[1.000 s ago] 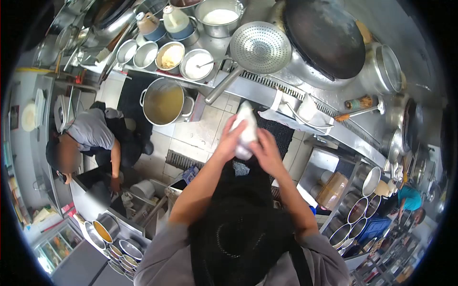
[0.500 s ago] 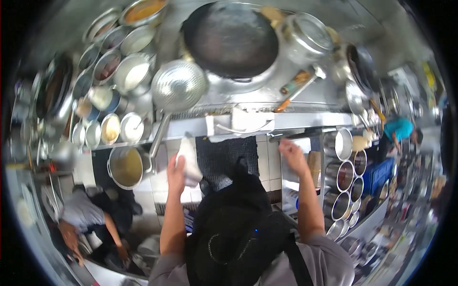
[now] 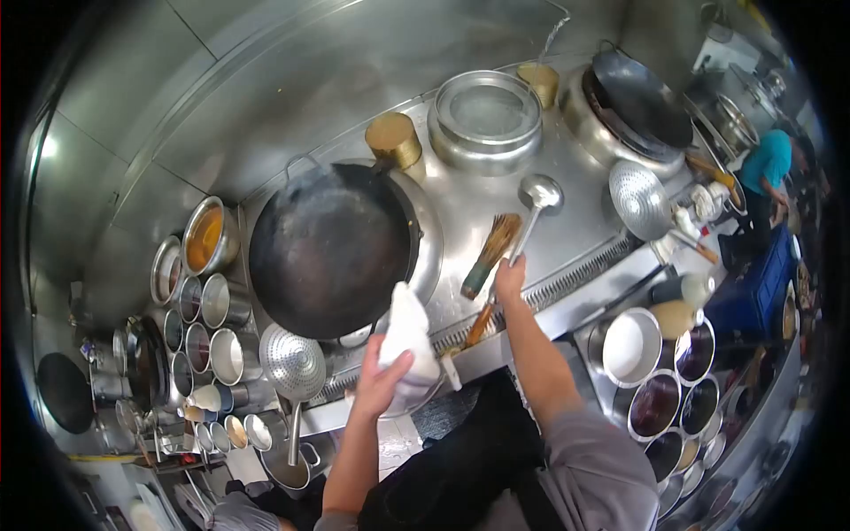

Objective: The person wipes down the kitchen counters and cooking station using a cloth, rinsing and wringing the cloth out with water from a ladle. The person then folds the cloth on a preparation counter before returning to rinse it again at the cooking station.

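My left hand [image 3: 379, 382] is wrapped round a folded white cloth [image 3: 409, 341], held just off the near edge of a large black wok [image 3: 332, 248]. My right hand [image 3: 510, 279] is closed on the shaft of a metal ladle [image 3: 542, 193], whose bowl rests up on the steel stove top and whose wooden handle extends below the hand. A bamboo brush [image 3: 492, 255] lies beside the ladle, to its left. A perforated strainer [image 3: 293, 363] with a long handle sits below the wok.
Pots and bowls of ingredients crowd the left [image 3: 209, 234]. Several round containers [image 3: 631, 347] stand at the lower right. A lidded pot [image 3: 487, 111] and another wok [image 3: 645, 102] are at the back. A co-worker in teal [image 3: 768, 164] is far right; another person's grey clothing [image 3: 235, 511] shows lower left.
The view has swung toward the stove. The cloth, earlier between both hands, is now in my left hand beside the wok. My right hand let go of it and has taken hold of the ladle.
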`<state>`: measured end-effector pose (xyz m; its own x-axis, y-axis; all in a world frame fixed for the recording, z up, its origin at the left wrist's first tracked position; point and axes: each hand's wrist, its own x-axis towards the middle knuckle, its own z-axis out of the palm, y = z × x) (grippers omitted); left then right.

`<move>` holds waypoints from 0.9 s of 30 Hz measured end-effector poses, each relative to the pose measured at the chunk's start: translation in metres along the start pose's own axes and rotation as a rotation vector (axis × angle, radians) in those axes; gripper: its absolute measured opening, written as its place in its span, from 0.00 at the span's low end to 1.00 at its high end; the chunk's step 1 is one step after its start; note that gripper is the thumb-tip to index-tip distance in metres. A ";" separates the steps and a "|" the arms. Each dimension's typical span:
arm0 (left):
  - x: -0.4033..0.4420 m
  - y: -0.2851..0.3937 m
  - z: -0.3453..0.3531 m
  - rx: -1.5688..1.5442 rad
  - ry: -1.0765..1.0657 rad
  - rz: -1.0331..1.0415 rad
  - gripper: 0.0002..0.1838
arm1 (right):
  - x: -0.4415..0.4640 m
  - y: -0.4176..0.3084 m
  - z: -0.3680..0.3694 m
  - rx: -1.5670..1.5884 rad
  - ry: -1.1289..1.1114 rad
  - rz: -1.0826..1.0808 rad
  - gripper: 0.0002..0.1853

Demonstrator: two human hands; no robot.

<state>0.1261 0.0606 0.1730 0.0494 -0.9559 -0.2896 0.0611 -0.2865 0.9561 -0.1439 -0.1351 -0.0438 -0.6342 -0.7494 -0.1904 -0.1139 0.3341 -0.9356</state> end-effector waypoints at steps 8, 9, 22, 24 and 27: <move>0.224 -0.005 0.120 0.725 -0.042 0.377 0.30 | 0.055 -0.106 -0.106 -0.037 -0.144 0.030 0.25; 0.241 -0.002 0.131 0.722 -0.052 0.379 0.30 | 0.080 -0.117 -0.107 -0.055 -0.228 -0.087 0.25; 0.398 -0.010 0.190 -0.283 -0.024 -0.223 0.34 | 0.231 -0.203 -0.033 0.333 -0.824 0.263 0.15; 0.404 -0.009 0.193 -0.364 -0.036 -0.268 0.34 | 0.221 -0.204 -0.048 0.471 -0.900 0.369 0.14; 0.433 -0.034 0.193 -0.464 -0.016 -0.247 0.33 | 0.188 -0.210 -0.080 0.527 -0.918 0.422 0.14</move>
<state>-0.0473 -0.3561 0.0235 -0.0374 -0.8656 -0.4993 0.5043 -0.4477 0.7384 -0.3001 -0.3007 0.1405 0.2784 -0.8419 -0.4622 0.4482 0.5395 -0.7128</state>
